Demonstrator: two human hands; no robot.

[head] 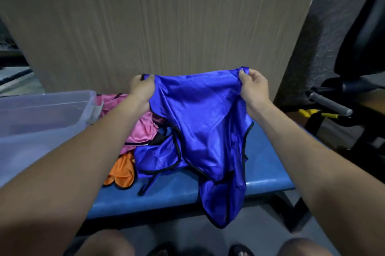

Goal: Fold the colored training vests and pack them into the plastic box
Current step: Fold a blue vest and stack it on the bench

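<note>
The plastic box (41,114) sits at far left on the blue surface (268,164), beside a pile of vests (141,130). The left hand (141,89) and right hand (253,87), held apart, each pinch a top corner of the blue vest (204,130); it hangs lengthwise toward the person. No readable writing shows.

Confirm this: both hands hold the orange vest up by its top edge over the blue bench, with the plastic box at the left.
Not quite. The head view shows the left hand and right hand holding up the blue vest; the orange vest lies on the blue bench. The plastic box is at the left.
</note>
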